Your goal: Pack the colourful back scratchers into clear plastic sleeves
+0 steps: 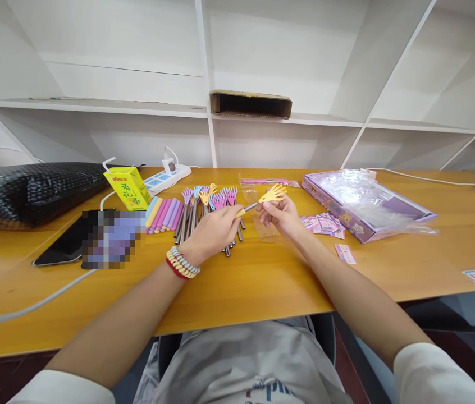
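Observation:
A yellow hand-shaped back scratcher (273, 193) with a metal rod is held up over the table, its claw pointing right and away. My left hand (215, 231) is closed around its yellow handle end. At the claw end, my right hand (283, 217) has thumb and fingers bent against the scratcher; the exact contact is partly hidden. Behind my left hand lies a pile of back scratchers (195, 207) with pink, purple, blue and yellow claws and metal rods. Left of the pile, coloured tube-shaped handles (165, 216) lie side by side.
A purple box (359, 224) with clear plastic stands to the right, near small pink cards (324, 224). A yellow drink carton (128, 188), a power strip (168, 178), a phone (63, 241) and a black wrapped package (44, 191) are at left. An open cardboard box (251, 105) sits on the shelf.

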A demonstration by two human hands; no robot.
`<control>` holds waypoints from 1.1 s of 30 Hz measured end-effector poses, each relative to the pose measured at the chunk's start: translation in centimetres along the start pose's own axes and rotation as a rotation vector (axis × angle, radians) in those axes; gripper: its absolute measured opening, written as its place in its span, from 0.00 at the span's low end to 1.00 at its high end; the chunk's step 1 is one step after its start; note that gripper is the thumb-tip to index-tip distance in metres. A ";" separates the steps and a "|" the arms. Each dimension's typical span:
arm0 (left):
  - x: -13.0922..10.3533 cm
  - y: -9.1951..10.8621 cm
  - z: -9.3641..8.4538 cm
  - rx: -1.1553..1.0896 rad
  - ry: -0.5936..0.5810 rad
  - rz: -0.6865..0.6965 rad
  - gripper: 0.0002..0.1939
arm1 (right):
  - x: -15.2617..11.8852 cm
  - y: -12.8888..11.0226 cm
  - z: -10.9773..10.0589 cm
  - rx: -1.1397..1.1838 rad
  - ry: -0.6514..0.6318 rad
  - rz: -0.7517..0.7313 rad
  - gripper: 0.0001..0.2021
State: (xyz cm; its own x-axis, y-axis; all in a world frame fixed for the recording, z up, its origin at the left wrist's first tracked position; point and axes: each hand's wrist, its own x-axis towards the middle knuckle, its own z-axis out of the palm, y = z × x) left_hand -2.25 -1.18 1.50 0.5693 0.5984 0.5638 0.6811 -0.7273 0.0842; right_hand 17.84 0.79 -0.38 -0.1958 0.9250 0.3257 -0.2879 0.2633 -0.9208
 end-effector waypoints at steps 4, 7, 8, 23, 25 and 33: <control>-0.3 0.4 1.3 -0.110 0.036 0.125 0.16 | -0.5 1.2 1.0 -0.017 -0.155 0.068 0.19; -0.4 1.0 1.5 -0.208 0.150 0.113 0.17 | -0.6 1.3 1.6 0.026 -0.114 0.036 0.16; -0.3 1.1 1.4 -0.244 0.191 0.092 0.18 | -0.5 1.1 1.6 0.055 -0.072 0.031 0.15; -1.1 2.4 2.7 -0.147 -0.402 0.370 0.31 | 1.0 -1.1 -5.4 -0.696 0.292 0.328 0.20; -1.3 2.4 2.9 -0.160 -0.415 0.373 0.32 | 0.8 -0.7 -5.0 -1.063 0.199 0.349 0.21; -1.4 2.8 3.1 -0.165 -0.454 0.392 0.34 | 0.2 -0.3 -2.6 -1.219 0.037 0.427 0.13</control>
State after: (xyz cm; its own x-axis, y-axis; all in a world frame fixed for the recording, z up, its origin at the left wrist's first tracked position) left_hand 0.24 -3.00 -1.64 0.9263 0.3331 0.1760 0.3222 -0.9426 0.0881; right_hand 20.30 1.63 -0.54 -0.0281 0.9992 -0.0288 0.8305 0.0073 -0.5570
